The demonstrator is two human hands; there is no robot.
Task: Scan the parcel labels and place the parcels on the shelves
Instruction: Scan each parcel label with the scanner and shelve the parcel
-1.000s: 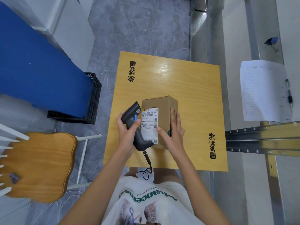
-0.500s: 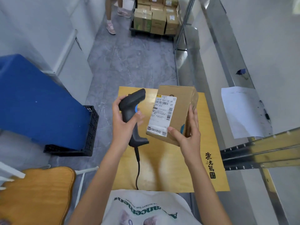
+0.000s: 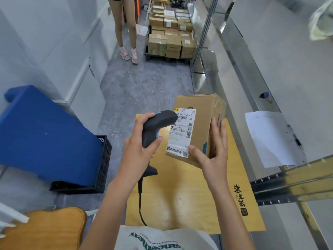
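The right hand (image 3: 210,156) holds the tall box (image 3: 201,123) upright; the left hand (image 3: 138,150) grips the scanner (image 3: 155,127), pointing right at its label (image 3: 182,134).

Brown parcel (image 3: 201,123) with white black-printed label (image 3: 182,132), black scanner (image 3: 155,127) (blue trigger) — yellow-wood table (image 3: 180,195), blue cushion (image 3: 45,138).

table (image 3: 189,201) – yellow wood, printed black characters; floor (image 3: 144,87) – stacked cartons (image 3: 169,42)
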